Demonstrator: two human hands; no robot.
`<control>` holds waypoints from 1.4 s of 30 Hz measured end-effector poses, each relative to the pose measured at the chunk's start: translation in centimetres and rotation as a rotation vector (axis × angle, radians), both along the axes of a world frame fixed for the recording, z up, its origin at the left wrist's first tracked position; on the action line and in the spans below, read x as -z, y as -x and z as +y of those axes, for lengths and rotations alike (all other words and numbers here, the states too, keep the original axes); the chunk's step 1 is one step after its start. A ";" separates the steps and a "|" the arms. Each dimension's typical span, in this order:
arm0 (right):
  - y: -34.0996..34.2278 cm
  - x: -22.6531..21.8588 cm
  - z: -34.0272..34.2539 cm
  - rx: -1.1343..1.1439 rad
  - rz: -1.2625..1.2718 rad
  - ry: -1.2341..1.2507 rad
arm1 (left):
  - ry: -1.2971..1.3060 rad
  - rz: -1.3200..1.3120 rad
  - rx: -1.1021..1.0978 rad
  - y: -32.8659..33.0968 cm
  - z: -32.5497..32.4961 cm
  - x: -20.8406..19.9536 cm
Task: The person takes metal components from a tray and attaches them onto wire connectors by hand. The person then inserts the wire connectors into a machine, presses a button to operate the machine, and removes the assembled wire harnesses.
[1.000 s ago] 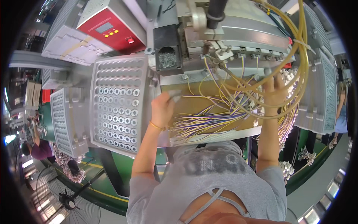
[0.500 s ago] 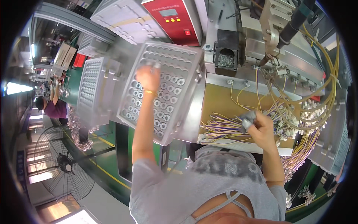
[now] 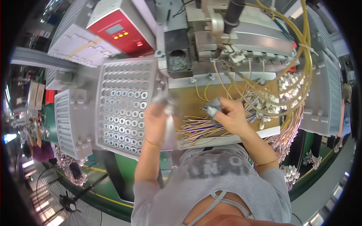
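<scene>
My left hand (image 3: 155, 116), grey coverings on its fingertips, is between the tray and the wires; motion smears its fingers, and what they hold, if anything, is unclear. Beside it lies a grey plastic tray (image 3: 126, 67) with rows of round pockets, many holding metal ring-shaped parts (image 3: 130, 113). My right hand (image 3: 232, 115), also with grey fingertip coverings, is closed in a pinch above a bundle of yellow, white and purple wires (image 3: 205, 126). Whatever sits between its fingertips is too small to name. The wires lie on a brown work surface (image 3: 184, 100).
Beyond the wires stands a metal machine (image 3: 249, 39) with looping yellow tubes (image 3: 307, 71). A black box of small metal bits (image 3: 179, 62) is left of it. A red control box (image 3: 120, 32) stands behind the tray. Far left, another person (image 3: 41, 150) works near more trays (image 3: 71, 124).
My left hand has left the tray and come right, toward my right hand. The view has turned, so the tray and machine appear shifted left. My right hand stays pinched over the wires.
</scene>
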State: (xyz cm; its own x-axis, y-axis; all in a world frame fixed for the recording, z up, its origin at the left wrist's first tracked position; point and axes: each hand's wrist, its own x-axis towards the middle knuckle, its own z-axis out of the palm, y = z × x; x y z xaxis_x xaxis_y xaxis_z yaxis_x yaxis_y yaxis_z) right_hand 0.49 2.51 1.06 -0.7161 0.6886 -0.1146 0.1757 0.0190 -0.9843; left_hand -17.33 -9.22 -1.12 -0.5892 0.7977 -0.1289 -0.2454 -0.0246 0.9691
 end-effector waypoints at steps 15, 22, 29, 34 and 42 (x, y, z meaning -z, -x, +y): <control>-1.7 -1.5 0.4 -0.005 0.127 0.049 | -0.220 0.101 0.281 -6.4 1.9 -1.8; -1.5 -1.2 0.0 -0.021 0.091 -0.105 | -0.045 0.025 0.220 -6.7 2.6 -1.9; -2.4 -2.3 1.7 -0.113 -0.114 0.169 | -0.185 -0.427 0.320 -7.5 4.2 -1.6; -5.4 -0.2 3.8 0.414 0.084 -0.124 | 0.078 0.578 0.474 -9.3 4.3 2.2; -8.4 2.8 12.0 0.972 0.489 0.101 | -0.224 1.102 0.431 -8.8 4.7 3.5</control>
